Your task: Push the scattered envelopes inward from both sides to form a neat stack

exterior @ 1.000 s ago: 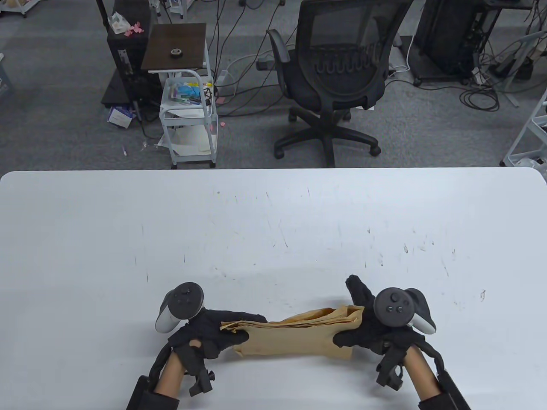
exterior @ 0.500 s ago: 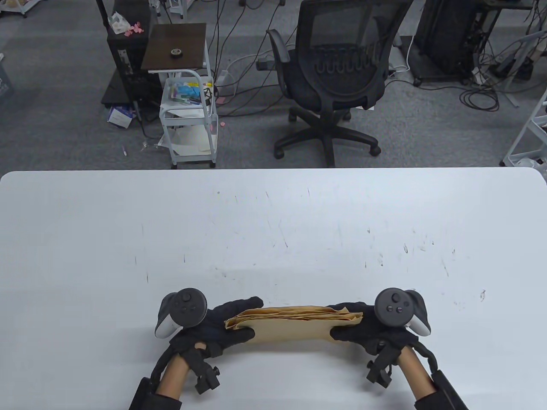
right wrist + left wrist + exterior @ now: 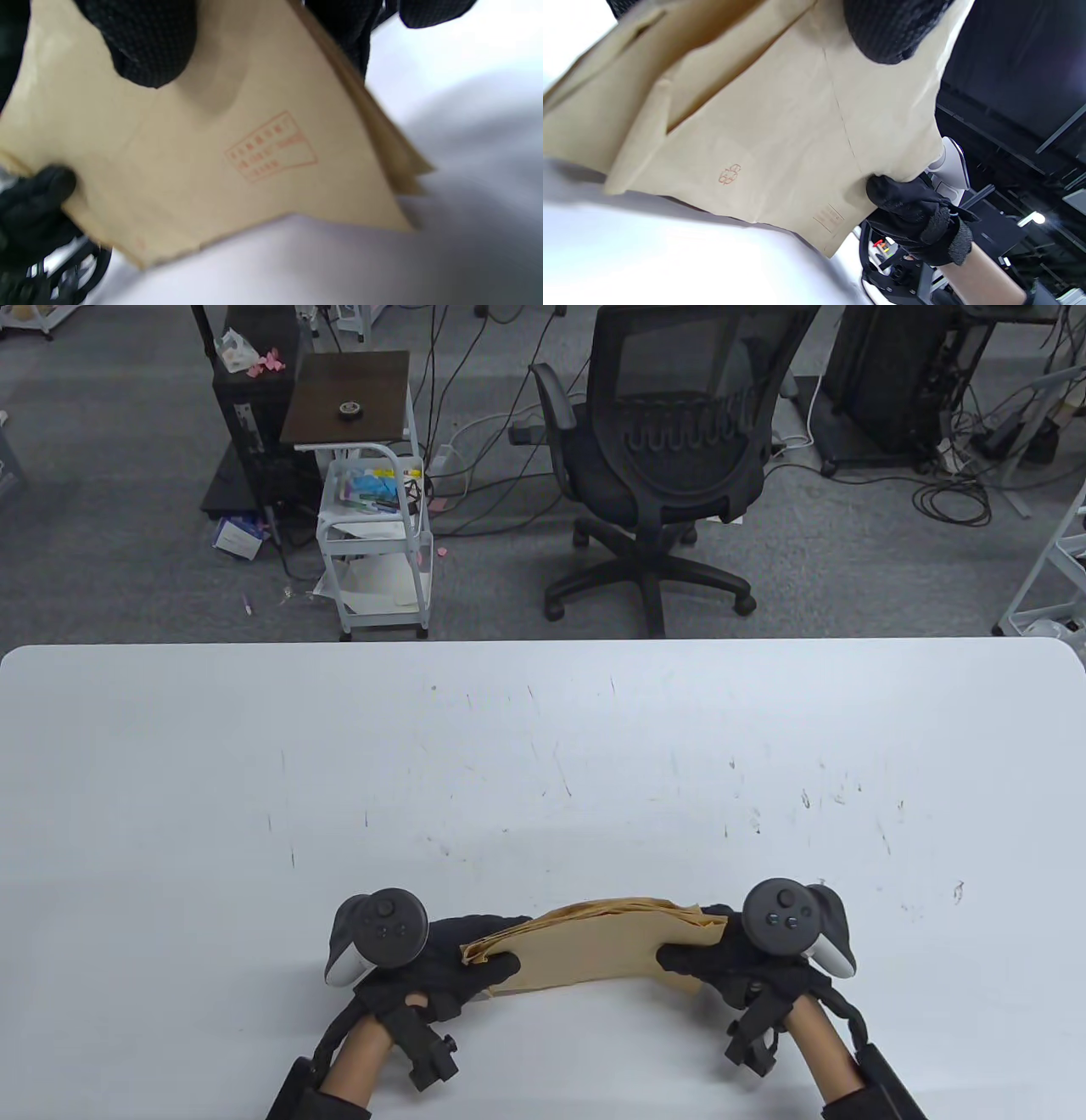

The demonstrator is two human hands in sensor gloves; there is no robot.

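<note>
Under both your hands spreads the white bench, scuffed with small marks beyond your fingers. Between your hands you hold the stack of brown envelopes, raised on edge and bowed upward in the middle, its lower edge close to the bench. Your left hand is clamped on the stack's left end, thumb across the near face (edges there are fanned and uneven). Your right hand grips the right end, thumb pressed on the near face above a red printed stamp.
</note>
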